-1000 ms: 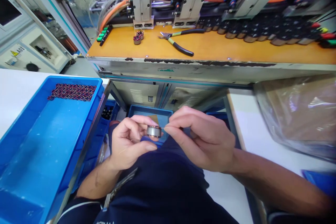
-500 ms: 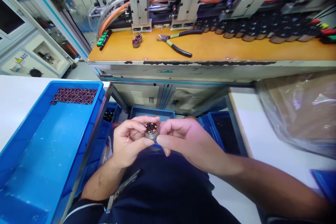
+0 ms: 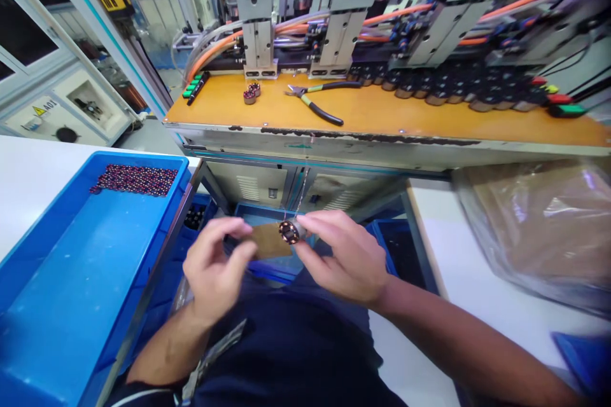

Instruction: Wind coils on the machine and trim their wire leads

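Observation:
My right hand (image 3: 346,254) pinches a small motor stator (image 3: 289,233) with copper windings between thumb and fingers. Its round wound end is turned to the left and toward me. A thin wire (image 3: 302,191) rises from near the stator toward the bench front. To the left of it, my left hand (image 3: 214,270) is apart from the stator, thumb and fingers curved with a gap between them. Behind the space between both hands shows a flat brown piece (image 3: 270,241); whether a finger touches it I cannot tell.
A blue tray (image 3: 62,292) on the left table bears rows of small wound parts. Cutting pliers (image 3: 315,102), two stators (image 3: 251,94) and dark pens (image 3: 196,88) lie on the orange bench (image 3: 214,111). Black cylindrical parts (image 3: 436,89) line its back. A plastic-wrapped box (image 3: 539,222) sits right.
My left hand has let go of the stator and drawn left. The stator, now in my right hand alone, is tipped sideways and slightly higher. The view has tilted up a little.

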`<move>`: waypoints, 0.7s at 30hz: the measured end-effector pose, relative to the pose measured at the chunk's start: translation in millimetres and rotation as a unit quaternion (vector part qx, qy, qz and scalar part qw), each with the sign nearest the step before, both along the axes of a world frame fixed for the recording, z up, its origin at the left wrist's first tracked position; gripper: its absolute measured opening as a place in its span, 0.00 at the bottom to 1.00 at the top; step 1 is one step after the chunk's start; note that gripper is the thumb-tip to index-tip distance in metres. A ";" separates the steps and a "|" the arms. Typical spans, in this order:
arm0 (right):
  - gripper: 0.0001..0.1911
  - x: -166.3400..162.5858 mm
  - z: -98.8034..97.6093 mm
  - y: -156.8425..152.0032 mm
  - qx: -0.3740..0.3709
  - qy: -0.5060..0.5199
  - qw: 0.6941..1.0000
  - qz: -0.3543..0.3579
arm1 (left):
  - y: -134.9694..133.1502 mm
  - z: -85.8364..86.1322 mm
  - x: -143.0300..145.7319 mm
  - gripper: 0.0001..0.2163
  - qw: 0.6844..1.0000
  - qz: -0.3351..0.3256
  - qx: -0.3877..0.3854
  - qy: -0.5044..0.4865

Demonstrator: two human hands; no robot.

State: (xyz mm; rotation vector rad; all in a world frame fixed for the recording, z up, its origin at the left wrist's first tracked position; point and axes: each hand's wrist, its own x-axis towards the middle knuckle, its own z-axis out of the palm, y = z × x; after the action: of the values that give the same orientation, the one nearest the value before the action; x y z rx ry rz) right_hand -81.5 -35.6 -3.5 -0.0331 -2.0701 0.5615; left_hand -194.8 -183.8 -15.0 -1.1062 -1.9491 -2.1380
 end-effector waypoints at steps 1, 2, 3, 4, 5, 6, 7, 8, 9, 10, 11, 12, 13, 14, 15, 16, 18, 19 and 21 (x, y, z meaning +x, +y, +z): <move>0.14 -0.5 -2.7 1.8 0.019 0.004 1.000 -0.006 | -3.1 5.2 5.0 0.21 0.998 -0.034 -0.037 0.045; 0.14 -1.0 -5.6 2.9 0.035 0.012 0.999 -0.005 | -4.8 10.9 9.7 0.23 0.993 -0.066 -0.068 0.074; 0.14 -1.2 -8.4 3.1 0.052 0.022 0.998 -0.002 | -5.1 16.4 13.5 0.24 0.988 -0.086 -0.087 0.091; 0.14 -1.1 -10.6 2.7 0.068 0.030 0.997 0.005 | -4.1 21.3 15.7 0.25 0.986 -0.091 -0.097 0.099; 0.13 -0.7 -12.1 1.8 0.084 0.036 0.996 0.015 | -2.3 25.1 16.4 0.23 0.986 -0.088 -0.103 0.100; 0.13 0.2 -12.4 0.6 0.095 0.037 0.994 0.027 | -0.4 27.7 15.8 0.21 0.985 -0.087 -0.110 0.099; 0.13 1.3 -11.6 -0.8 0.097 0.035 0.994 0.036 | 1.2 29.0 14.2 0.19 0.984 -0.094 -0.116 0.098; 0.13 2.7 -9.5 -2.1 0.086 0.025 0.995 0.043 | 2.1 29.2 12.0 0.18 0.983 -0.105 -0.119 0.097; 0.13 4.3 -6.4 -3.3 0.061 0.009 0.997 0.053 | 2.1 28.4 9.8 0.17 0.981 -0.114 -0.121 0.097; 0.14 5.8 -2.5 -4.2 0.022 -0.010 0.997 0.069 | 1.5 27.0 7.8 0.18 0.980 -0.121 -0.122 0.099; 0.14 7.1 1.7 -4.9 -0.021 -0.029 0.995 0.089 | 0.3 25.3 6.4 0.19 0.979 -0.125 -0.121 0.102; 0.13 8.1 5.9 -5.4 -0.058 -0.042 0.991 0.111 | -1.1 23.6 5.5 0.19 0.979 -0.126 -0.122 0.105; 0.12 8.8 9.8 -5.7 -0.086 -0.047 0.986 0.135 | -2.5 22.1 5.3 0.20 0.978 -0.126 -0.123 0.109; 0.10 9.2 13.1 -5.9 -0.106 -0.044 0.981 0.154 | -3.7 21.1 5.7 0.21 0.978 -0.129 -0.123 0.110; 0.08 9.1 15.6 -6.2 -0.121 -0.035 0.978 0.165 | -4.5 20.8 6.4 0.21 0.978 -0.134 -0.120 0.106; 0.07 8.9 17.5 -6.8 -0.137 -0.027 0.975 0.170 | -5.0 21.1 7.5 0.21 0.979 -0.142 -0.117 0.092; 0.07 7.8 19.1 -8.5 -0.180 -0.016 0.969 0.171 | -4.7 23.2 9.7 0.19 0.981 -0.155 -0.107 0.038; 0.07 7.3 19.2 -9.6 -0.200 -0.016 0.965 0.170 | -4.2 24.7 10.6 0.17 0.982 -0.162 -0.101 0.002; 0.07 7.3 18.2 -11.1 -0.221 -0.019 0.960 0.168 | -3.2 27.3 11.3 0.14 0.978 -0.177 -0.088 -0.062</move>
State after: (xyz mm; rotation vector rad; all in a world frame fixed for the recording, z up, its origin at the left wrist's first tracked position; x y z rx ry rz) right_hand -74.3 -46.7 14.7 0.0495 -1.9598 1.2347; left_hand -183.5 -187.0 12.3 -1.4845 -2.1746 -2.2847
